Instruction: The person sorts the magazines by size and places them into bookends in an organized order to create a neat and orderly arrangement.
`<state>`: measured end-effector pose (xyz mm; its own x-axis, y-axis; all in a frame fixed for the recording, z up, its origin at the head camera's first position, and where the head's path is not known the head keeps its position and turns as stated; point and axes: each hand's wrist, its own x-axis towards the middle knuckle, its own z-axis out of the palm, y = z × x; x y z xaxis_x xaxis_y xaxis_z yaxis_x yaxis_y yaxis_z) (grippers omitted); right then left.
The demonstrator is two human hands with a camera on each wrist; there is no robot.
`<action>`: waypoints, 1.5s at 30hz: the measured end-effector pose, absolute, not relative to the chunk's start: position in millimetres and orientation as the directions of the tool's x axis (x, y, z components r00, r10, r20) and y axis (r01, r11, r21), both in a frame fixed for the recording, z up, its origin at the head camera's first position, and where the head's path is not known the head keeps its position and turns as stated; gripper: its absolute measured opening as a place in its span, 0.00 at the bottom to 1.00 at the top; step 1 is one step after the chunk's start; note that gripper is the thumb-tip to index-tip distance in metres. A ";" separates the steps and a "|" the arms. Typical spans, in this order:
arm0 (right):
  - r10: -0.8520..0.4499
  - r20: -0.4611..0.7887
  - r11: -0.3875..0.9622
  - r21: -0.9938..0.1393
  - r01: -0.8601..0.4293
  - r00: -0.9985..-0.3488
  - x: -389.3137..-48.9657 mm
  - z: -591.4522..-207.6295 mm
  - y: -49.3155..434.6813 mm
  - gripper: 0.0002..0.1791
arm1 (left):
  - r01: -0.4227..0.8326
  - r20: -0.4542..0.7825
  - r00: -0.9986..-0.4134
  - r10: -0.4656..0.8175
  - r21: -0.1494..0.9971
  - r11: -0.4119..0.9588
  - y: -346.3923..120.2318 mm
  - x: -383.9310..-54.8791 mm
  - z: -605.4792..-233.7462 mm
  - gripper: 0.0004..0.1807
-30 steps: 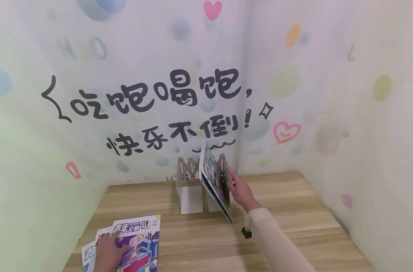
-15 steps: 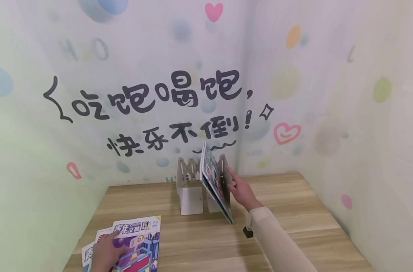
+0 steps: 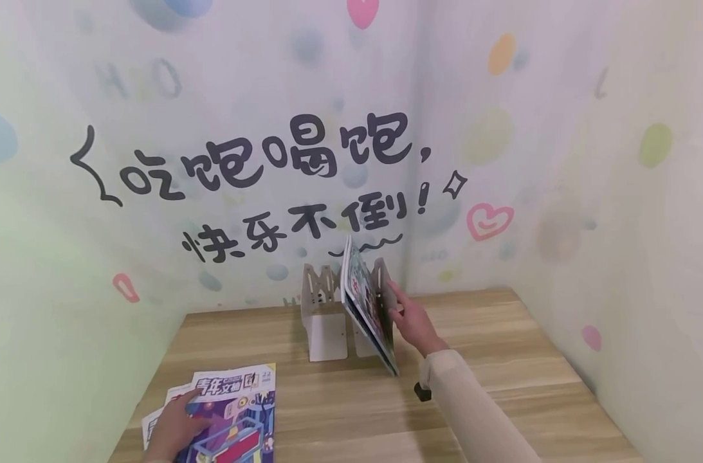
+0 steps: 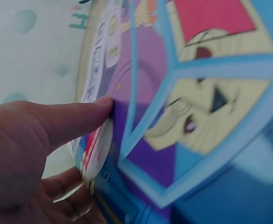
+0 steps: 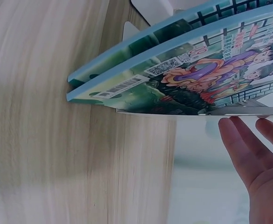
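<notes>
My left hand (image 3: 176,424) holds the left side of a fanned stack of magazines (image 3: 251,411) on the table. In the left wrist view the thumb (image 4: 75,119) lies on the purple cover, with the other fingers curled at the edge. My right hand (image 3: 416,326) pinches the right end plate of an expandable metal bookend (image 3: 328,337). The right wrist view has its fingers (image 5: 246,151) outside the plate and the thumb inside. Two green-edged magazines (image 5: 220,70) stand tilted within the bookend beside that plate; their hidden side cannot be seen.
The wood-grain table (image 3: 490,379) meets a printed wall (image 3: 305,83) close behind the bookend. A pale side wall (image 3: 56,289) rises on the left and another on the right. A small black object (image 3: 422,391) shows beneath my right sleeve.
The head view tilts slightly. My left hand shifts a little at the magazines' left edge. My right hand, the bookend and the standing magazines stay nearly as they were.
</notes>
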<state>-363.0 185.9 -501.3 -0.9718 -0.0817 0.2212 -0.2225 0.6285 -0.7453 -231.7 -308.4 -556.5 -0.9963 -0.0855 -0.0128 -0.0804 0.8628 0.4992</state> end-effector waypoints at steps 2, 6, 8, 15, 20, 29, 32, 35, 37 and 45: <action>-0.080 0.225 0.627 -0.746 -0.225 -0.971 -363.7 -499.6 187.9 0.35 | -0.090 -0.039 -0.996 -0.082 0.530 0.843 -308.0 -233.0 -553.3 0.39; -0.081 0.243 0.620 -0.747 -0.240 -0.967 -366.0 -499.6 191.1 0.35 | -0.073 -0.058 -0.997 -0.049 0.565 0.822 -310.1 -234.2 -551.7 0.38; -0.083 0.252 0.611 -0.752 -0.249 -0.964 -366.5 -499.6 191.7 0.35 | -0.048 -0.042 -0.999 -0.029 0.570 0.820 -310.8 -234.1 -551.7 0.38; -0.082 0.252 0.602 -0.758 -0.249 -0.964 -367.4 -500.3 191.6 0.34 | -0.058 -0.060 -0.998 -0.026 0.639 0.767 -308.9 -232.3 -551.7 0.39; -0.073 0.246 0.590 -0.771 -0.241 -0.966 -366.1 -501.1 191.5 0.34 | -0.063 -0.077 -0.997 -0.013 0.679 0.731 -306.8 -231.7 -552.5 0.39; -0.067 0.237 0.576 -0.784 -0.232 -0.969 -366.0 -502.1 190.0 0.34 | -0.121 -0.154 -0.988 -0.003 0.765 0.632 -305.0 -227.5 -553.9 0.40; -0.061 0.232 0.574 -0.788 -0.224 -0.971 -365.3 -502.0 188.7 0.34 | -0.155 -0.203 -0.979 0.014 0.792 0.590 -305.0 -225.3 -551.3 0.42; -0.064 0.231 0.570 -0.790 -0.225 -0.971 -365.2 -503.1 187.5 0.34 | -0.206 -0.269 -0.962 0.055 0.838 0.505 -305.6 -222.7 -548.7 0.43; -0.067 0.227 0.561 -0.797 -0.225 -0.972 -365.2 -503.6 186.5 0.34 | -0.228 -0.300 -0.950 0.089 0.858 0.459 -306.0 -221.3 -547.4 0.44; -0.073 0.218 0.548 -0.806 -0.222 -0.973 -362.9 -502.6 183.0 0.33 | -0.240 -0.312 -0.941 0.135 0.891 0.386 -305.8 -219.0 -544.1 0.45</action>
